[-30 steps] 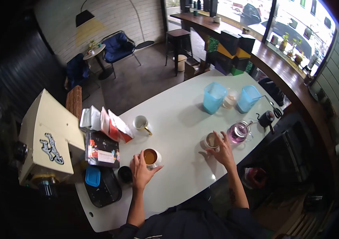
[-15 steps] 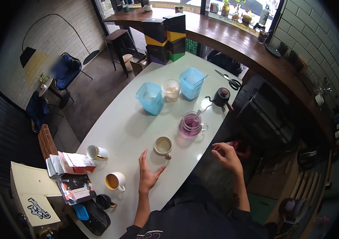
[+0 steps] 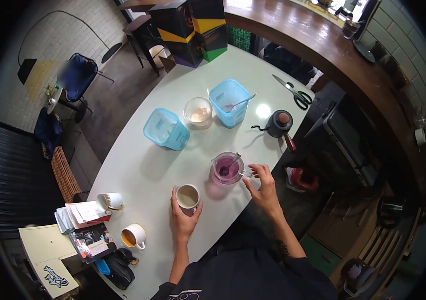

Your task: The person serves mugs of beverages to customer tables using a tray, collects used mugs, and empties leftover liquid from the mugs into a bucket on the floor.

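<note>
My left hand (image 3: 185, 224) is curved around a small ceramic cup (image 3: 188, 196), thumb on one side and fingers on the other; the cup is on the white table. At the handle of a glass pitcher (image 3: 227, 172) my right hand (image 3: 264, 189) has its thumb and fingers apart, close around the handle without a visible firm grip. Purple liquid and a spoon (image 3: 233, 161) are in the pitcher. To the lower left stands a white mug (image 3: 134, 236) with a brown drink inside. A black gooseneck kettle (image 3: 279, 124) is beyond the pitcher.
Two blue tubs (image 3: 167, 131) and a clear cup (image 3: 198, 114) stand farther back on the table (image 3: 138, 170). Scissors (image 3: 298, 94) lie at the far right, near stacked boxes (image 3: 185, 35). A white cup (image 3: 109, 201) and papers (image 3: 85, 212) are on the left.
My left hand has moved in and closed around the small cup. My right hand has come over the table to the pitcher's handle. The camera view has shifted.
</note>
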`<state>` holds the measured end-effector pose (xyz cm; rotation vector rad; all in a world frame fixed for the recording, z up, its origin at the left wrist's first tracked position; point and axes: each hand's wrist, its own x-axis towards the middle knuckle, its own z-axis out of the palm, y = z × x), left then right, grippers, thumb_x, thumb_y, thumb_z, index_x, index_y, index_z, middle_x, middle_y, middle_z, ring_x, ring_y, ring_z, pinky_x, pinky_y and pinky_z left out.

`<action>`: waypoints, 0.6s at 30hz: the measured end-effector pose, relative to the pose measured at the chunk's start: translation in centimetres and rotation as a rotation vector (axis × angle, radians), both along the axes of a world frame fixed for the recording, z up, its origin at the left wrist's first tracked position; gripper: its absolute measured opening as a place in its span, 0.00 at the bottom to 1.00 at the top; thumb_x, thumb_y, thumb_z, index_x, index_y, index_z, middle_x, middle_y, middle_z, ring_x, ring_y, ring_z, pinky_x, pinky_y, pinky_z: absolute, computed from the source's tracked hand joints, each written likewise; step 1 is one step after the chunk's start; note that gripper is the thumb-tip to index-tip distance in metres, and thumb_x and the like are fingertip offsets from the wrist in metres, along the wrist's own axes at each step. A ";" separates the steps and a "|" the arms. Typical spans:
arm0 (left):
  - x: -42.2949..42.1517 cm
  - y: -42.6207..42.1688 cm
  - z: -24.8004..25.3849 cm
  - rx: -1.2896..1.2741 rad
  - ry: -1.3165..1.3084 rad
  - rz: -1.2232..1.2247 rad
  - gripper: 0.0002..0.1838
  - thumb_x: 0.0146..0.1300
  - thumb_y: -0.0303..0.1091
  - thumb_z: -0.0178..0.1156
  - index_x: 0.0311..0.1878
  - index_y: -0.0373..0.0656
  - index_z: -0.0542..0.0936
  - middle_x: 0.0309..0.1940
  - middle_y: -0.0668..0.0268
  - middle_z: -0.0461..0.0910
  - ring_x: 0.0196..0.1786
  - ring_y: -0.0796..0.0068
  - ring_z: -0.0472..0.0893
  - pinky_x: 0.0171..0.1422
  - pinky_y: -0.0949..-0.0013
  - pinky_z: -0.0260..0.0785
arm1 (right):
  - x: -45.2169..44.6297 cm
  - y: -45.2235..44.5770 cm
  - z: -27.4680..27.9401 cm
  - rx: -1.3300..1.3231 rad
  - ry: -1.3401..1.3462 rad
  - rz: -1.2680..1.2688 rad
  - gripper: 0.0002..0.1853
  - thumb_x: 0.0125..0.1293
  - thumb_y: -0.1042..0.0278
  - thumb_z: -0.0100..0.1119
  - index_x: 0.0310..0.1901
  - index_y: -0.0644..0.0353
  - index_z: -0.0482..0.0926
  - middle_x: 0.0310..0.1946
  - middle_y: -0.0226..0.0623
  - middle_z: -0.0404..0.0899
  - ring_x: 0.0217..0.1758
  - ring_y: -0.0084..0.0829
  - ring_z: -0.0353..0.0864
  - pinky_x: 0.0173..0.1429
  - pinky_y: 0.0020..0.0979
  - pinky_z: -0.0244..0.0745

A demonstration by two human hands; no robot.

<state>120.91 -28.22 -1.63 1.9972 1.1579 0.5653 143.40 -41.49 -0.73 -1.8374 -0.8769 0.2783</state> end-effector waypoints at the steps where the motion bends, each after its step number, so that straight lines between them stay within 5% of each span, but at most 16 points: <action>1: 0.4 0.1 -0.3 -0.007 0.014 0.013 0.49 0.48 0.36 0.75 0.71 0.40 0.57 0.63 0.50 0.67 0.65 0.50 0.69 0.68 0.56 0.62 | 0.2 0.6 -0.3 0.007 0.026 0.001 0.16 0.58 0.74 0.65 0.48 0.65 0.75 0.40 0.44 0.75 0.42 0.39 0.78 0.45 0.35 0.73; 6: 1.7 1.0 0.9 -0.091 -0.020 -0.034 0.46 0.46 0.30 0.74 0.69 0.40 0.61 0.63 0.50 0.68 0.63 0.50 0.71 0.66 0.57 0.65 | 1.9 1.8 -0.8 -0.029 0.153 0.192 0.07 0.57 0.78 0.64 0.33 0.71 0.76 0.25 0.44 0.73 0.29 0.40 0.75 0.37 0.33 0.69; 14: 2.6 1.3 -0.4 0.128 -0.029 -0.052 0.43 0.45 0.28 0.75 0.66 0.39 0.65 0.61 0.53 0.69 0.63 0.53 0.71 0.66 0.58 0.65 | 4.5 2.6 -1.2 -0.188 0.201 0.420 0.10 0.55 0.73 0.69 0.37 0.66 0.80 0.28 0.42 0.75 0.32 0.39 0.75 0.37 0.37 0.69; 18: 2.0 1.1 -0.9 0.017 -0.257 -0.018 0.49 0.47 0.25 0.72 0.71 0.40 0.55 0.61 0.53 0.67 0.64 0.56 0.70 0.66 0.58 0.65 | 4.7 2.8 -0.4 -0.245 0.183 0.464 0.10 0.55 0.73 0.69 0.37 0.66 0.80 0.28 0.42 0.76 0.32 0.39 0.75 0.37 0.36 0.69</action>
